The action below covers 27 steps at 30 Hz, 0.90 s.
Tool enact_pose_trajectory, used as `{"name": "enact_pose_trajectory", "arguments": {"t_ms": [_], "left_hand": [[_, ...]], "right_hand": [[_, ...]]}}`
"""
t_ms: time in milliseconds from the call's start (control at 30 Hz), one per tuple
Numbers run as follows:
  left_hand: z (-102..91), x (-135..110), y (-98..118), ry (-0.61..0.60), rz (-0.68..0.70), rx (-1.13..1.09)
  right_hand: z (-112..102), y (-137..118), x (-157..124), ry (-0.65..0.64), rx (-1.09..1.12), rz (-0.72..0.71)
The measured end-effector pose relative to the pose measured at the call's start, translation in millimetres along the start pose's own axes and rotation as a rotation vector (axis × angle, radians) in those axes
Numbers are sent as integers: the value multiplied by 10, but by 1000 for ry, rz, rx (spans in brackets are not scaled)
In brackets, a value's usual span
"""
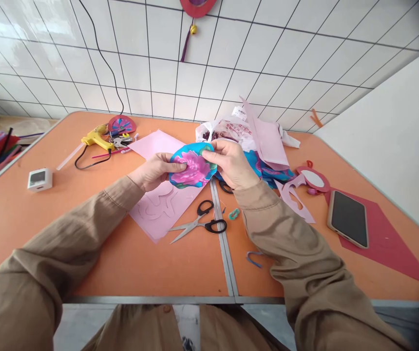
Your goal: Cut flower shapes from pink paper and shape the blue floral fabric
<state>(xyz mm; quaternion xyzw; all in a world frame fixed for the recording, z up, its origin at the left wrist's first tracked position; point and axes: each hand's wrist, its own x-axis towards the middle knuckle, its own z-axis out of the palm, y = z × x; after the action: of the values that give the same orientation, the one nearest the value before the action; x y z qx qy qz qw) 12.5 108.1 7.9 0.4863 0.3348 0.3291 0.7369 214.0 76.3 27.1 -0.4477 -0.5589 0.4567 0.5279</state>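
Between both hands, above the table, is a rounded piece of blue fabric (195, 168) printed with a large pink flower. My left hand (154, 170) pinches its left edge, thumb on the printed face. At the upper right edge, my right hand (233, 163) grips it between thumb and fingers. Below the fabric lie open scissors (197, 223) with black handles, blades pointing left. A pink sheet (153, 226) with curved cut-out shapes is partly hidden under the hands. More of the blue floral fabric (253, 163) lies bunched behind my right hand.
On the left are a yellow glue gun (98, 138) with a cord and a small white box (40, 179). A phone (348, 219) rests on a red sheet (385, 239) at the right. White plastic bag (227, 129) and folded pink sheet (268, 141) stand near the tiled wall.
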Motion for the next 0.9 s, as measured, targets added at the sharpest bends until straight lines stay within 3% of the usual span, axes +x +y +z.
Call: {"name": "enact_pose_trajectory", "arguments": {"t_ms": [267,533,600,767,833,900], "left_hand": [[4,3,-4,87,39,-45],[46,-23,29,16,120,47],[75,-33,25,-22,135,96],[136,-74,57,-82,120,275],[93,-95,157,-43,126,347],[-10,-110,295,92,167,580]], "right_hand": [[-64,41,27,-2,-139,15],[-125,-49,21,45,-253,-68],[-143,-67,24,-5,-280,-69],[-225,-157,16,-323,-365,27],[-335,-229,6,-352,-471,42],[-489,-286,6,-381,-675,65]]}}
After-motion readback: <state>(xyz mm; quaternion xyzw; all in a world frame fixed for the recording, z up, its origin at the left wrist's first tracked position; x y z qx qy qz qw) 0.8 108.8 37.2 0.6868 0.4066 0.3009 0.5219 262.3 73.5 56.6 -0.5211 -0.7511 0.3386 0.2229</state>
